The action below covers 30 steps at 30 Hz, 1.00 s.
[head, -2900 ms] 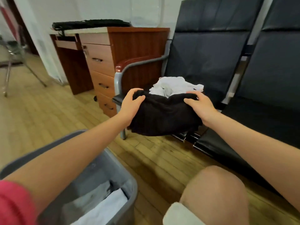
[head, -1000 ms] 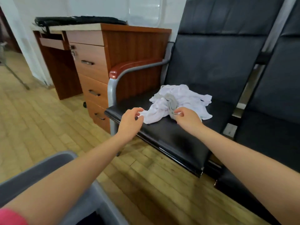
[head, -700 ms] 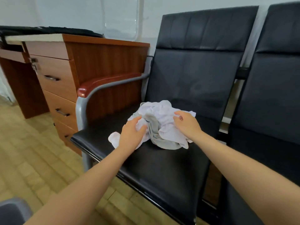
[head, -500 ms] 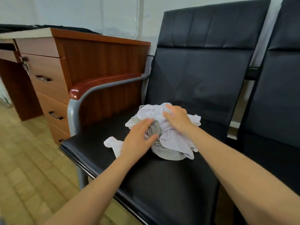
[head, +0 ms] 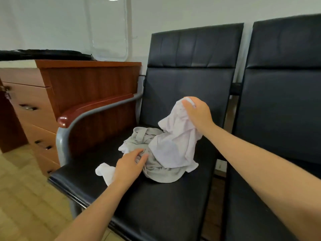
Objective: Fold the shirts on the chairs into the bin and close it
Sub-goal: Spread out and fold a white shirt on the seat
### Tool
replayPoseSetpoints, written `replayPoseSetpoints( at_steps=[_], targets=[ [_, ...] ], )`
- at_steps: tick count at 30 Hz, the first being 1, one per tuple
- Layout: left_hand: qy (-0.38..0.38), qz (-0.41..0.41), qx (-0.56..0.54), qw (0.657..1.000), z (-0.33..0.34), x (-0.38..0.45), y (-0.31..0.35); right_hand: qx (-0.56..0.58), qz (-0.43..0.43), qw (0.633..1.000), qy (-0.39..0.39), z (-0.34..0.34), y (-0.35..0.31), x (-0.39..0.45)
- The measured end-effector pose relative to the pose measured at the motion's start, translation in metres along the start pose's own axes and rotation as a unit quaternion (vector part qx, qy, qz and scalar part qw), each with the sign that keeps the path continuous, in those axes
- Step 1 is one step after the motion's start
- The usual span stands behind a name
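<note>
A crumpled white shirt (head: 173, 145) and a grey shirt (head: 156, 173) lie tangled on the seat of the left black chair (head: 156, 206). My right hand (head: 198, 113) pinches the white shirt at its top and holds it lifted above the seat, so the cloth hangs down. My left hand (head: 130, 166) presses on the grey shirt at its near left edge, fingers bent into the fabric. A white end of cloth pokes out left of that hand. The bin is out of view.
A second black chair (head: 278, 119) stands to the right. The left chair's grey metal armrest with a red-brown pad (head: 90, 110) borders the seat. A wooden drawer cabinet (head: 52, 101) stands behind it. Wood floor (head: 22, 197) lies at lower left.
The black shirt is out of my hands and the bin has left the view. I moved closer to the chair. My right hand has raised the white shirt off the grey one.
</note>
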<state>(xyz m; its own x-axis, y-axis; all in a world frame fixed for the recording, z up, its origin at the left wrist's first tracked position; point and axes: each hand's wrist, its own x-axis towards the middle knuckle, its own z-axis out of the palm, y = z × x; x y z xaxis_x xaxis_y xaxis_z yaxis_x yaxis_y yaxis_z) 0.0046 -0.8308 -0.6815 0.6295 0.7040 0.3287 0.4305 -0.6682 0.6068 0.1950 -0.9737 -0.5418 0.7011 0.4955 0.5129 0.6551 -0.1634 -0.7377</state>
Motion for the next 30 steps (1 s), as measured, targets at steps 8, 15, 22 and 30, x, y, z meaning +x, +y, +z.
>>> replayPoseSetpoints(
  at_steps=[8,15,22,30],
  targets=[
    [0.015,0.007,-0.161,0.987,-0.028,-0.031,0.124,-0.032,-0.09,0.994,0.062,-0.154,-0.083,-0.031],
    [-0.108,-0.003,-0.472,0.875,-0.012,-0.124,0.282,-0.034,-0.074,0.989,0.119,-0.254,-0.094,-0.094],
    [-0.359,-0.145,-0.498,0.776,0.06,-0.23,0.326,-0.097,0.088,0.984,0.118,-0.315,-0.037,-0.161],
    [-0.286,-0.13,-0.483,0.818,0.078,-0.243,0.317,-0.097,0.196,0.969,0.114,-0.354,0.074,-0.258]
  ],
)
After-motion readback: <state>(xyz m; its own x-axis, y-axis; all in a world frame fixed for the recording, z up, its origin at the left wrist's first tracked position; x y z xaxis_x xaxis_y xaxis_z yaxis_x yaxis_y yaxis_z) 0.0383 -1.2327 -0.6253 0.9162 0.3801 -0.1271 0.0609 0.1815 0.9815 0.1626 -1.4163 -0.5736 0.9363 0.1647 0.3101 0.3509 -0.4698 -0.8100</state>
